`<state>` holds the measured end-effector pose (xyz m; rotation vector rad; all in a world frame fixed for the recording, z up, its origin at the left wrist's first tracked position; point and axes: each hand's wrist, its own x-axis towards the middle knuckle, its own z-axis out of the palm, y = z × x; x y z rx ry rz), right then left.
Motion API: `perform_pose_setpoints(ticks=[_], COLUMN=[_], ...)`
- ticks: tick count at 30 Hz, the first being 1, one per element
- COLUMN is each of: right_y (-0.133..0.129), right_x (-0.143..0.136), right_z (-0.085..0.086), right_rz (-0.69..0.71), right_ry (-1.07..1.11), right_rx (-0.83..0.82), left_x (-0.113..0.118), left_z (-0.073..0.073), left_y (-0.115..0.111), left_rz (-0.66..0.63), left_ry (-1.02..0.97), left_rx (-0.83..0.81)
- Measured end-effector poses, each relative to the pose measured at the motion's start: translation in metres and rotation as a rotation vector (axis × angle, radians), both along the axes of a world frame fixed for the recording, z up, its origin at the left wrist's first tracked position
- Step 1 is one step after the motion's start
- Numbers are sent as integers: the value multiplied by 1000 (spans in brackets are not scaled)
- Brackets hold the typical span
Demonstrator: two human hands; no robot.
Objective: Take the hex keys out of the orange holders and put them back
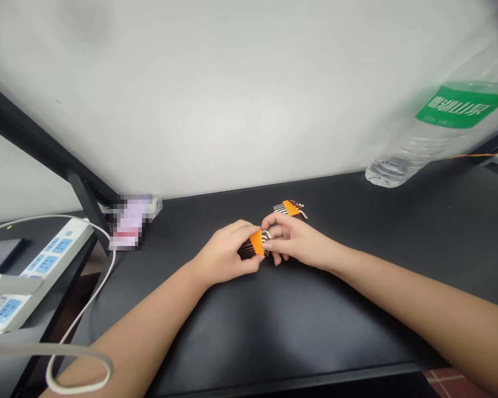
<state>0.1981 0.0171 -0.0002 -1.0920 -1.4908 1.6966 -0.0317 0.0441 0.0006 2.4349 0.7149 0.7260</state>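
Note:
My left hand [228, 251] is closed round an orange hex key holder [257, 242], its thumb below and fingers above. Silver hex keys [266, 236] stick out of the holder's right side with their bent ends, and their long shafts run left under my palm. Thumb and fingers of my right hand [288, 237] are closed on the bent end of a hex key there; which one is hidden by the fingers. Just behind my right hand, a second orange holder with hex keys [291, 208] lies on the black table [299, 326], touched by neither hand.
A large clear bottle with a green label [456, 110] stands at the back right by the white wall [232, 99]. To the left are a power strip [45, 271], a white cable [103, 287], a dark phone-like box [4, 251] and a blurred-out purple packet [128, 224].

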Motion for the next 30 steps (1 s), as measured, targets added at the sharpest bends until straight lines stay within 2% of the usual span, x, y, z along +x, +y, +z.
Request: perform_pose_setpoints(ticks=[9,15,23,30], right_y=[-3,-4,-3,-2], right_x=[-5,-7,-8,-7], right_z=[-1,0,-3,-4], right_rz=[-10,-58,-73,-81], right_ry=[82,-2,-125,-114], right_rx=[4,59,72,38], left_x=[1,2,4,4], left_z=[2,-1,5,4], left_y=[-1,0,-4,-5], left_rz=[35,107,173,199], left_ry=[112,164,260,261], left_rx=[-11,60,113,132])
